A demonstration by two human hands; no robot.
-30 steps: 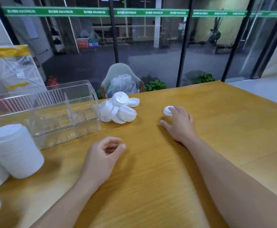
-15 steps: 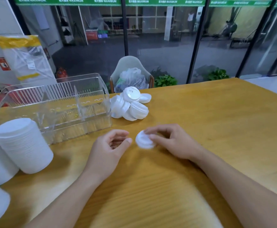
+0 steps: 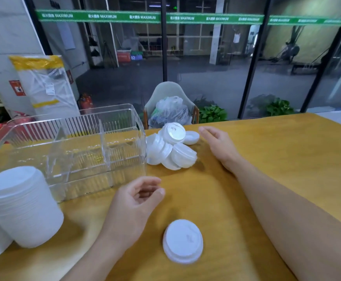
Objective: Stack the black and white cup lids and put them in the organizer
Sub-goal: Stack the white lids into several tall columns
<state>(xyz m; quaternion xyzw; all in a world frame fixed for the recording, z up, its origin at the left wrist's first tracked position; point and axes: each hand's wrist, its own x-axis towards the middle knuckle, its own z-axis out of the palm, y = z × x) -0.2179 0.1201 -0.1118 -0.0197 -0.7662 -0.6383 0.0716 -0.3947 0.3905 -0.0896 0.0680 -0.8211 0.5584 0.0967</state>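
While both bare forearms stretch over the yellow-orange wooden table (image 3: 277, 151), neither hand holds anything. Left hand (image 3: 133, 207) rests near table centre, fingers loosely curled toward the thumb with a narrow gap between them, palm empty. Right hand (image 3: 218, 146) reaches out at about 1 o'clock from the left, fingers nearly straight and relaxed, just beside the loose heap of white plastic cup lids (image 3: 170, 148); whether the fingertips touch the small upturned lid at the heap's far edge is hard to tell.

Single white round plastic cup lid (image 3: 182, 241) lies flat on the table, alone, at 5 o'clock from the left hand, between the two forearms and well apart from the heap.

Clear ribbed plastic organizer with dividers (image 3: 68, 153) stands at 10 o'clock from the left hand, its right end just beside the heap; its compartments look see-through. No lid shows inside it.

Tall nested stack of white lids (image 3: 21, 205) lies tilted at the table's left edge, 9 o'clock from the left hand.

Pale chair holding a clear plastic bag (image 3: 170, 110) sits beyond the table at 12 o'clock.
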